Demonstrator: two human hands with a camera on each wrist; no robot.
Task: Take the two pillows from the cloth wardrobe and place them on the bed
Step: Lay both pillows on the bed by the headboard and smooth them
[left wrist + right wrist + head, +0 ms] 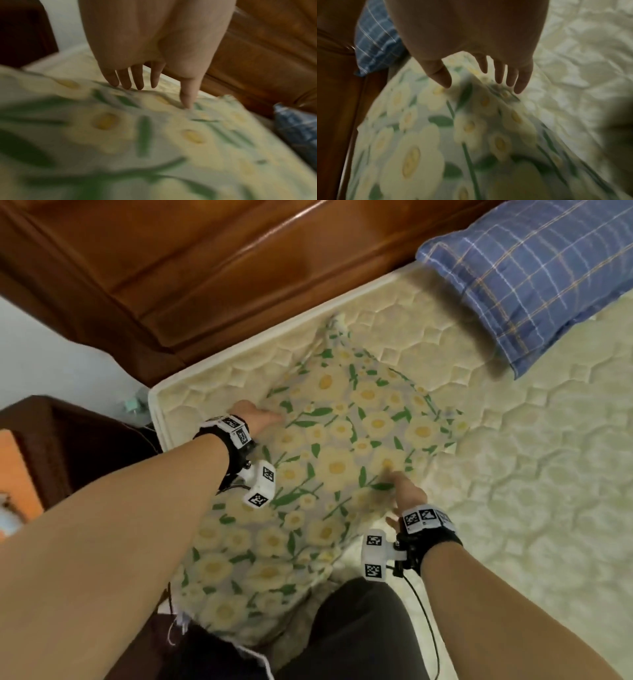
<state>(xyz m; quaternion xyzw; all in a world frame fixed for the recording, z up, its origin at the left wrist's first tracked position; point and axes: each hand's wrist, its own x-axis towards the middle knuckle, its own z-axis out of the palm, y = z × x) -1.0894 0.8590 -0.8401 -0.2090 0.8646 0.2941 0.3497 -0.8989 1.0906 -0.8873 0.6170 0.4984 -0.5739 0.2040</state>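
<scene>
A pillow with a print of cream flowers and green leaves (pixel 329 460) lies on the quilted cream mattress (pixel 513 474), near its corner by the headboard. My left hand (pixel 260 417) lies on the pillow's left edge, fingers straight and touching the cloth (pixel 126 82). My right hand (pixel 404 491) is at the pillow's right side, fingers spread and straight just over the fabric (pixel 498 75). A blue plaid pillow (pixel 534 275) lies at the far right of the mattress against the headboard.
A glossy brown wooden headboard (pixel 205 268) runs along the far side. A dark wooden bedside cabinet (pixel 68 446) stands left of the mattress corner. My knee in dark trousers (pixel 356 631) is at the bed's near edge. Bare mattress stretches to the right.
</scene>
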